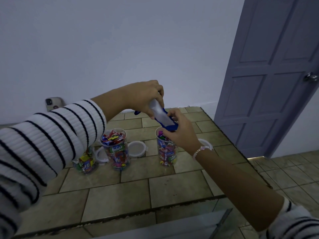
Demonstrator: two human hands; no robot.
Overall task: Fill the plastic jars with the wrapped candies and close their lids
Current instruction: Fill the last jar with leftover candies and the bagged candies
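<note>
Three clear plastic jars stand on the tiled counter (138, 190), all without lids. The right jar (165, 152) and the middle jar (115, 150) are full of wrapped candies; the left jar (85, 161) is partly hidden by my left sleeve. Above the right jar my left hand (146, 97) grips the upper end of a blue and silver candy bag (163, 116), tilted mouth-down over the jar. My right hand (179, 131) holds the bag's lower end at the jar's rim. A round white lid (137, 149) lies between the middle and right jars.
A second white lid (101, 156) lies between the left and middle jars, and a third (206, 144) shows behind my right wrist. A phone (52, 103) leans on the wall at the back left. The counter's edge drops to the floor on the right, near a door (269, 75).
</note>
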